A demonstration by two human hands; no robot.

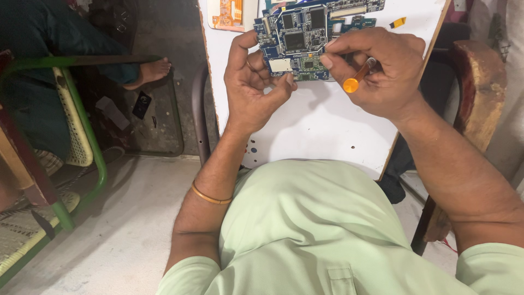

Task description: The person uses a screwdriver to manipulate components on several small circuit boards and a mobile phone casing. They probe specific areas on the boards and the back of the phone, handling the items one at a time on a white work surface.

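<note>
A blue circuit board (305, 38) lies on the white tabletop (322, 125), and everything else sits around that board. The left hand (254, 82) grips the board's near left corner, thumb pressed against its near edge and fingers curled over its left side. The right hand (376, 68) comes in from the board's right, fingers pinched shut around a small screwdriver with an orange cap (357, 78), its tip hidden at the board's right edge. Beyond the board's far left corner rests an orange flex part (229, 13). Far left of the board, someone else's bare foot (153, 71) rests by a green-framed chair (82, 125).
</note>
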